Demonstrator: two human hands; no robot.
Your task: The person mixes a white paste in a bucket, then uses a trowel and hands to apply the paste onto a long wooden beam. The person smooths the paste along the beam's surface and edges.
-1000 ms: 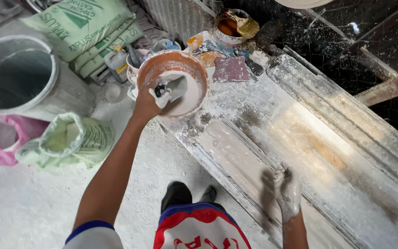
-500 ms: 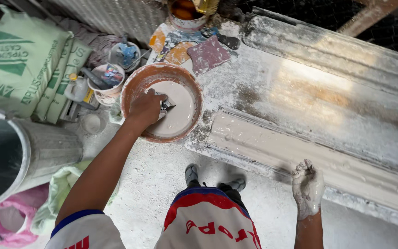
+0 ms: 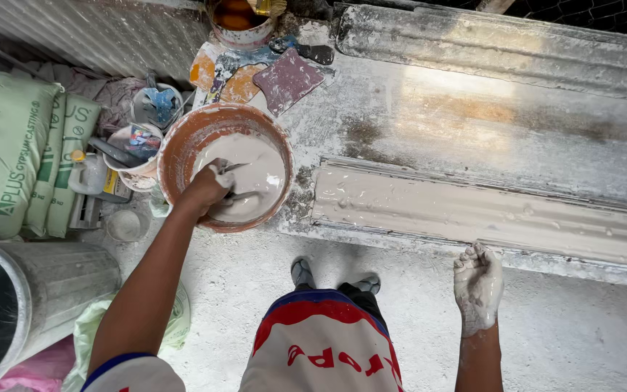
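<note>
Left hand [image 3: 208,190] fingers [image 3: 220,174] in orange bowl [image 3: 175,149], gripping scraper [image 3: 235,194]

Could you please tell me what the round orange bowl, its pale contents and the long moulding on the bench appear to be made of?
The orange bowl looks like flexible plastic or rubber: a smooth, matt wall smeared white. Its contents, which the left hand dips into, look like wet plaster, creamy and glossy. The long moulding seems to be freshly cast plaster, pale with wet sheen and droplets.
</note>
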